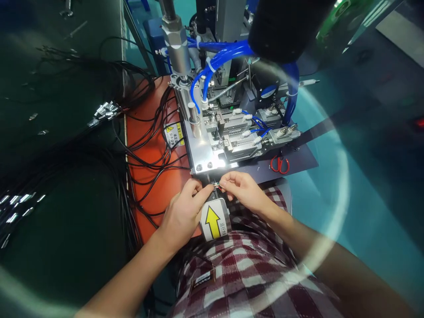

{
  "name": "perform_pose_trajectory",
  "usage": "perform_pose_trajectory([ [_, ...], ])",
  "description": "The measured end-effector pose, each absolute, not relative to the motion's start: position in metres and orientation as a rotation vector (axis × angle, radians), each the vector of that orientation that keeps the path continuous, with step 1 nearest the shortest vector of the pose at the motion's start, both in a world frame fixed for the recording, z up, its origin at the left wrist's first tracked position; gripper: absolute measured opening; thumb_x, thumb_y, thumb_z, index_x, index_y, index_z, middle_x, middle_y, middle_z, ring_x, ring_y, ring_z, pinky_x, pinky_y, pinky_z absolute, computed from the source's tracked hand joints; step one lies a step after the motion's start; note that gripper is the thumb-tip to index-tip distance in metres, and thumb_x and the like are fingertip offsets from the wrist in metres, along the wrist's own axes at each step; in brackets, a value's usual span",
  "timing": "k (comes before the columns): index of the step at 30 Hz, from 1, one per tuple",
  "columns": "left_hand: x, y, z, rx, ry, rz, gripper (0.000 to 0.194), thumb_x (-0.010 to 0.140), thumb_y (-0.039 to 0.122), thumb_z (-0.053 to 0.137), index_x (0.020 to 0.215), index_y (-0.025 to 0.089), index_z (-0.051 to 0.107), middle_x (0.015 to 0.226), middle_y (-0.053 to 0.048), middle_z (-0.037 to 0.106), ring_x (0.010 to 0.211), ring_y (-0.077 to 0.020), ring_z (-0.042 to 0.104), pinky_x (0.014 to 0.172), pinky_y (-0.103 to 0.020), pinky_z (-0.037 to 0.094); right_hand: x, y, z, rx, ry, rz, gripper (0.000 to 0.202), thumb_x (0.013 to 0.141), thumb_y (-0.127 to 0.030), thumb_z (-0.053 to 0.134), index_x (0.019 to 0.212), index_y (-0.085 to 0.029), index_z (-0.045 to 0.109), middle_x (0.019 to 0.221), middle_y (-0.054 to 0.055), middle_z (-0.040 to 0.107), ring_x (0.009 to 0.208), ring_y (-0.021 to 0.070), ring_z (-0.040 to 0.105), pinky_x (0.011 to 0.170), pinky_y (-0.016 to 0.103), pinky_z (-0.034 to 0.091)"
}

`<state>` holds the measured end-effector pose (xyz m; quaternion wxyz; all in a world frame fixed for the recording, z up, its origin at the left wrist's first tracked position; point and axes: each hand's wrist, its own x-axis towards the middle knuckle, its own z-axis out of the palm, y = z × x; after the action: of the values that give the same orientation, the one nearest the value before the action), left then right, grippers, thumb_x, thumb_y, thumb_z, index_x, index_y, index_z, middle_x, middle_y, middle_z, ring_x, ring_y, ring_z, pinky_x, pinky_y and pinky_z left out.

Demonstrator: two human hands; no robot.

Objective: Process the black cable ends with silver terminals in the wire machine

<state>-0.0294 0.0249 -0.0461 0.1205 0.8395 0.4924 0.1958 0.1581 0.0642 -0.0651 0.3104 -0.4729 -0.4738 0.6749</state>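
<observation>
My left hand is closed, its thumb and finger pinching at the front edge of a metal bench machine. Between my fingertips is a small cable end with thin coloured wires, one of them red. My right hand is closed too, thumb and forefinger pinched on these wires from the right. The exact form of the cable end is too small to make out. Just below my hands sits a white plate with a yellow arrow.
Black cables run over the orange board on the left. Bundles with shiny metal ends lie on the dark green table. Blue air tubes loop above the machine. Red-handled scissors lie right of it.
</observation>
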Motion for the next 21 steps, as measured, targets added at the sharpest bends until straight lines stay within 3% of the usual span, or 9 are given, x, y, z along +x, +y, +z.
perform_pose_trajectory([
  [21, -0.0278, 0.0252, -0.0452, 2.471, 1.44, 0.592, 0.028, 0.09, 0.013, 0.044, 0.107, 0.012, 0.066, 0.086, -0.007, 0.053, 0.066, -0.0132, 0.056, 0.059, -0.023, 0.048, 0.1584, 0.061, -0.0653, -1.29, -1.338, 1.693, 0.018, 0.082, -0.032, 0.059, 0.074, -0.016, 0.055, 0.064, -0.003, 0.053, 0.048, 0.0085, 0.048, 0.048, 0.023, 0.038],
])
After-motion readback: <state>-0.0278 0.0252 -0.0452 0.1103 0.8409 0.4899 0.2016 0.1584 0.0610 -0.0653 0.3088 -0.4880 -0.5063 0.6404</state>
